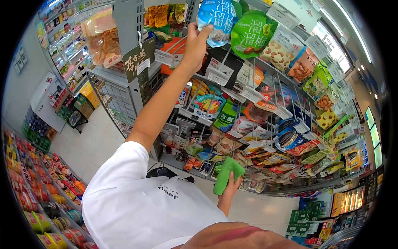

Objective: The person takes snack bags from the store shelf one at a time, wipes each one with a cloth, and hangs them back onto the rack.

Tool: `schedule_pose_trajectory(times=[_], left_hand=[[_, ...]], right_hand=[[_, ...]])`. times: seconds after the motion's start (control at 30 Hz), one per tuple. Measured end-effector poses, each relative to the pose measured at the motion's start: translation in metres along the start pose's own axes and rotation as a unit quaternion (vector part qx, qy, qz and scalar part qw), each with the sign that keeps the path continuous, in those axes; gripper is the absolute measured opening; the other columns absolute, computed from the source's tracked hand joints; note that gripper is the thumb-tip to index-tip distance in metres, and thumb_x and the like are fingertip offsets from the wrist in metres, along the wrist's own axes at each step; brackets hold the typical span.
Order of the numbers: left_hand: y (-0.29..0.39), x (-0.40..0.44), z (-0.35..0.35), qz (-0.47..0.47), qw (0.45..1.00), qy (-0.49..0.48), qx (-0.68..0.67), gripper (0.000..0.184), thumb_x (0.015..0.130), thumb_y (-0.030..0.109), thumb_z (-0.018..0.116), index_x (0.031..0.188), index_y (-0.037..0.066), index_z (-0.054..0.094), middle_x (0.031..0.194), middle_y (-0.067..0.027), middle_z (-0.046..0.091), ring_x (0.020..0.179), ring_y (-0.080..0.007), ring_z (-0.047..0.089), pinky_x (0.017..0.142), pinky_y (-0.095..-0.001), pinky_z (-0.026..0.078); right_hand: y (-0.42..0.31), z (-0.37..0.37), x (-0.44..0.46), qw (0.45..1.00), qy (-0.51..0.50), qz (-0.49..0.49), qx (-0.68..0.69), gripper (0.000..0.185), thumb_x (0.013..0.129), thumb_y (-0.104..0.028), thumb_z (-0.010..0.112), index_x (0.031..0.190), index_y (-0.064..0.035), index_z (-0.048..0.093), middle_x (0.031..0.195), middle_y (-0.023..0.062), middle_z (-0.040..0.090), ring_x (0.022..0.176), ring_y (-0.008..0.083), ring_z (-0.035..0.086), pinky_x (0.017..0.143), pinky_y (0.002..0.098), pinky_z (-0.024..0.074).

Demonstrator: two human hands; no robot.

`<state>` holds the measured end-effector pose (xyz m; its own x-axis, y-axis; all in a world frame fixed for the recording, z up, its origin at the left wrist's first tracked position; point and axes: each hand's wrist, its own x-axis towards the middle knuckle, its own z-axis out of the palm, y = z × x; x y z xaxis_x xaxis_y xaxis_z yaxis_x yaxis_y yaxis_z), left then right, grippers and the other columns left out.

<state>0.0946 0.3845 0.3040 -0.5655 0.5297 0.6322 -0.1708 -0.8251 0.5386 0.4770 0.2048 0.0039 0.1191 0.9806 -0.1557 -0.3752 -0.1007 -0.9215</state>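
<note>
My left hand (197, 43) is raised to the top of the snack rack, its thumb on the front and its fingers at the lower left edge of a blue snack bag (216, 20) with white lettering. Just right of that bag hangs a green snack bag (251, 34) of similar design. Low beside my body, my right hand (231, 190) is closed around a folded green cloth (226, 173). Part of this hand is hidden by the cloth.
The rack (265, 124) carries several rows of hanging snack bags on metal hooks with price tags. A wire mesh side panel (110, 99) stands left of it. Shelves of packaged goods (41, 182) line the lower left. Green boxes (306, 218) sit at the lower right.
</note>
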Motion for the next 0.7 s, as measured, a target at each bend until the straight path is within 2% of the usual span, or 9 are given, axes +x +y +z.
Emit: schedule_pose_trajectory(times=[0.07,0.1,0.2,0.23,0.33,0.47,0.6,0.7], left_hand=[[0.019,-0.011,0.006,-0.014,0.999,0.000,-0.031,0.049,0.101,0.022,0.065,0.135,0.002,0.037,0.129,-0.0138,0.056,0.116,-0.0184,0.061,0.097,-0.0355,0.053],[0.027,-0.015,0.009,-0.014,0.999,0.013,-0.041,0.044,0.100,0.021,0.063,0.135,0.004,0.042,0.127,-0.0112,0.059,0.115,-0.0193,0.063,0.095,-0.0362,0.056],[0.057,-0.026,0.011,-0.076,0.989,-0.015,-0.124,0.035,0.100,0.017,0.062,0.132,0.008,0.050,0.130,-0.0076,0.060,0.119,-0.0205,0.061,0.102,-0.0423,0.051],[0.065,-0.028,0.010,-0.094,0.987,-0.028,-0.126,0.033,0.101,0.021,0.059,0.131,0.008,0.052,0.130,-0.0075,0.061,0.118,-0.0225,0.062,0.099,-0.0438,0.052],[0.076,-0.033,0.003,-0.117,0.972,-0.062,-0.193,0.033,0.101,0.023,0.056,0.131,0.007,0.054,0.131,-0.0078,0.061,0.118,-0.0237,0.063,0.099,-0.0450,0.052],[0.087,-0.043,0.000,-0.138,0.950,-0.034,-0.278,0.041,0.098,0.026,0.056,0.133,0.005,0.054,0.133,-0.0099,0.061,0.124,-0.0255,0.059,0.102,-0.0493,0.050],[0.101,-0.054,-0.002,-0.170,0.930,-0.024,-0.326,0.044,0.098,0.029,0.053,0.135,0.006,0.054,0.137,-0.0123,0.058,0.128,-0.0294,0.056,0.110,-0.0519,0.044],[0.110,-0.070,0.001,-0.208,0.924,-0.002,-0.320,0.046,0.098,0.030,0.051,0.138,0.006,0.052,0.139,-0.0129,0.057,0.130,-0.0323,0.055,0.113,-0.0545,0.040]], right_hand=[[0.004,0.004,-0.003,1.000,0.003,0.007,-0.001,0.042,0.100,-0.019,0.069,0.138,-0.0051,0.056,0.118,0.0068,0.068,0.091,0.0167,0.068,0.072,0.0322,0.0563],[0.007,0.004,-0.003,1.000,0.005,0.013,-0.011,0.043,0.100,-0.018,0.069,0.139,-0.0053,0.056,0.119,0.0068,0.068,0.093,0.0165,0.068,0.073,0.0320,0.0564],[0.012,0.009,-0.010,1.000,-0.015,0.003,-0.009,0.042,0.100,-0.018,0.070,0.138,-0.0053,0.057,0.118,0.0065,0.068,0.093,0.0160,0.068,0.074,0.0318,0.0567],[0.012,0.012,-0.014,1.000,-0.025,0.000,-0.007,0.041,0.099,-0.017,0.070,0.136,-0.0055,0.058,0.117,0.0062,0.069,0.094,0.0159,0.068,0.074,0.0319,0.0568],[0.013,0.020,-0.022,1.000,-0.021,0.001,-0.011,0.040,0.100,-0.019,0.069,0.136,-0.0054,0.058,0.113,0.0062,0.068,0.088,0.0154,0.067,0.070,0.0309,0.0554],[0.015,0.024,-0.026,1.000,-0.026,-0.002,-0.016,0.039,0.100,-0.019,0.070,0.135,-0.0054,0.059,0.113,0.0060,0.068,0.090,0.0156,0.067,0.071,0.0310,0.0557],[0.014,0.028,-0.025,0.999,-0.029,-0.007,-0.020,0.038,0.099,-0.019,0.071,0.133,-0.0060,0.059,0.113,0.0055,0.068,0.092,0.0154,0.067,0.072,0.0314,0.0556],[0.012,0.034,-0.026,1.000,-0.023,-0.006,-0.018,0.039,0.100,-0.019,0.070,0.134,-0.0062,0.059,0.113,0.0055,0.068,0.091,0.0156,0.067,0.072,0.0318,0.0556]])
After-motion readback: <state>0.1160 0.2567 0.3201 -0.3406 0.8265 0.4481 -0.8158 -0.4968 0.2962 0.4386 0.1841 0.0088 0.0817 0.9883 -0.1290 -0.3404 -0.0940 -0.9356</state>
